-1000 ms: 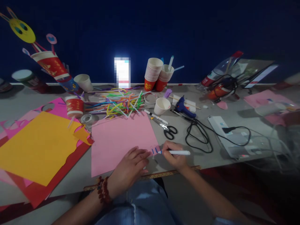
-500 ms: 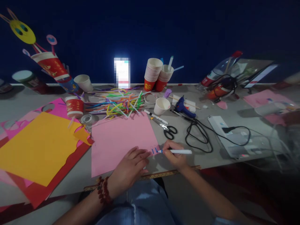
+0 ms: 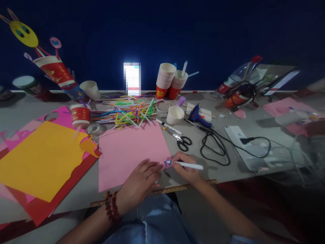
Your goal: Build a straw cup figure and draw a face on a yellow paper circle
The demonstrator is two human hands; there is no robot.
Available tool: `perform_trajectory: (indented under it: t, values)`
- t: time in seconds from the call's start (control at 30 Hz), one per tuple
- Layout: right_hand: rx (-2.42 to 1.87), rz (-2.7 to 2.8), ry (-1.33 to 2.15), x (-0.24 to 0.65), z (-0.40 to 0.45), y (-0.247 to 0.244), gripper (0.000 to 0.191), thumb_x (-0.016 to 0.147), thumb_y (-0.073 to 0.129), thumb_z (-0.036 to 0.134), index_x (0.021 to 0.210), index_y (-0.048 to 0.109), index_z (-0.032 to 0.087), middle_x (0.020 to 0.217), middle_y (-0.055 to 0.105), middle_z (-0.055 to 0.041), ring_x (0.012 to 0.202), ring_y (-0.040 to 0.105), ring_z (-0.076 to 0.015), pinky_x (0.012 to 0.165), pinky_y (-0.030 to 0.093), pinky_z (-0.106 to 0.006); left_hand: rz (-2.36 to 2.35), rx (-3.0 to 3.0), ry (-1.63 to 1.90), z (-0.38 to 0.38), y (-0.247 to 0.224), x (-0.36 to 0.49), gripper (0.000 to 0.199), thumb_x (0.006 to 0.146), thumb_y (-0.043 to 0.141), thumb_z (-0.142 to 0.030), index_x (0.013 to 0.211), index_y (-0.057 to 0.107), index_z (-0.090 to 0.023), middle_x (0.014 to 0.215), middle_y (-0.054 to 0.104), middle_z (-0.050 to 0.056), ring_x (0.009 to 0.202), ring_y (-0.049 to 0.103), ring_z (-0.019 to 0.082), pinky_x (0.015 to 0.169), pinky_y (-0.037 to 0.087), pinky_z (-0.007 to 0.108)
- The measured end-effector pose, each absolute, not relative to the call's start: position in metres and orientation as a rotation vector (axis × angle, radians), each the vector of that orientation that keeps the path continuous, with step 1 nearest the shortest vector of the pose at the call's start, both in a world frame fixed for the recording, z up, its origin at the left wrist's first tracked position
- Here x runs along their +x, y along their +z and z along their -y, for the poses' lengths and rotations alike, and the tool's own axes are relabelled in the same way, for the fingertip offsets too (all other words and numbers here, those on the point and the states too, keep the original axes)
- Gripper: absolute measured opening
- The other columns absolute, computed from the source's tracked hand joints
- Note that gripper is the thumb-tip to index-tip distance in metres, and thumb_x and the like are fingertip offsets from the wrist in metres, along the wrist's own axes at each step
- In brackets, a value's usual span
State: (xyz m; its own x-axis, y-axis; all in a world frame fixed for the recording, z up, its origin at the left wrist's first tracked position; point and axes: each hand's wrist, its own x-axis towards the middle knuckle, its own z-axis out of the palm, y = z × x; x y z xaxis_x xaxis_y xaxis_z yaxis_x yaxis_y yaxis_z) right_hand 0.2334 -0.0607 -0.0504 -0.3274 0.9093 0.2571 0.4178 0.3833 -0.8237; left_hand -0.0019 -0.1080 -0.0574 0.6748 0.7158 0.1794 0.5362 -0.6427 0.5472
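A pink sheet of paper [image 3: 132,145] lies on the table in front of me. My left hand [image 3: 144,176] rests on its near right part, fingers stretched out and holding nothing. In my right hand [image 3: 186,167] is a white marker [image 3: 191,165], pinched between the fingers with its tip at the sheet's right edge. Small blue marks [image 3: 166,163] show on the paper there, between my two hands. Just beyond lie black-handled scissors [image 3: 184,142] and another white marker [image 3: 170,127].
Behind the sheet are a pile of coloured pipe cleaners [image 3: 132,112] and stacked paper cups [image 3: 166,76]. A blue glue gun [image 3: 199,117] and a power strip [image 3: 238,142] with cables lie to the right. Yellow paper [image 3: 43,159] covers the left side.
The marker has shifted slightly left with my right hand, and more blue shows near its tip. My left hand stays in place.
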Motion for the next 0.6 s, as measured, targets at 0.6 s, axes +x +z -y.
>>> perform_trajectory:
  t: [0.6]
  values:
    - [-1.113,1.941,0.879,0.2332,0.0591,-0.0531,0.011,0.083,0.057,0.020,0.072,0.060,0.022,0.064,0.065,0.0021,0.056,0.058,-0.0144,0.056,0.044,-0.026,-0.982,2.424,0.527,0.1085,-0.0578,-0.0015,0.023,0.099,0.054,-0.027,0.121,0.060,-0.021,0.142,0.060,0.005,0.131,0.051,0.023,0.118,0.034,0.049]
